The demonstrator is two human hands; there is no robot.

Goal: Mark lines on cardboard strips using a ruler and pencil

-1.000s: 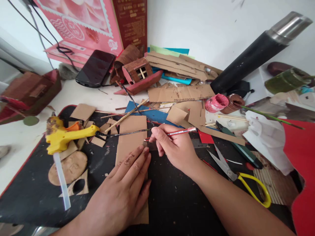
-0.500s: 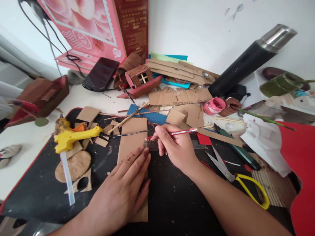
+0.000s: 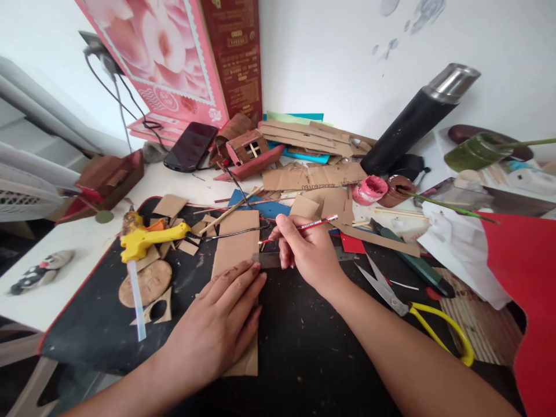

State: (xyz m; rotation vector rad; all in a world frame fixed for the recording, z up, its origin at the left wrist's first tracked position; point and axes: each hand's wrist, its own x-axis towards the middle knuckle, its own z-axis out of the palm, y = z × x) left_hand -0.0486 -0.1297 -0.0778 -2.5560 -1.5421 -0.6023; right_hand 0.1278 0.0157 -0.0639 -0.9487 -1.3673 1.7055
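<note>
My left hand (image 3: pixel 228 313) lies flat on a strip of brown cardboard (image 3: pixel 234 243), fingers stretched out and pressing it to the black mat (image 3: pixel 299 341). Its fingertips reach the end of a ruler (image 3: pixel 269 260), which lies crosswise over the cardboard's right edge. Part of the ruler is hidden behind my right hand (image 3: pixel 304 249). That hand is closed around a red pencil (image 3: pixel 319 223), held slanted with its tip pointing left, close above the cardboard's right edge. Whether the tip touches anything I cannot tell.
A yellow glue gun (image 3: pixel 152 236) lies left among cardboard scraps, its cord (image 3: pixel 234 234) crossing the strip. Scissors (image 3: pixel 391 295) and a green utility knife (image 3: pixel 412 258) lie right. Behind stand paint jars (image 3: pixel 370 190), a black flask (image 3: pixel 408 124) and a small model boat (image 3: pixel 252 159).
The camera view has shifted, so the scene sits differently in the frame. The pencil has tilted more steeply, its tip slightly higher off the ruler. My left hand stays on the cardboard.
</note>
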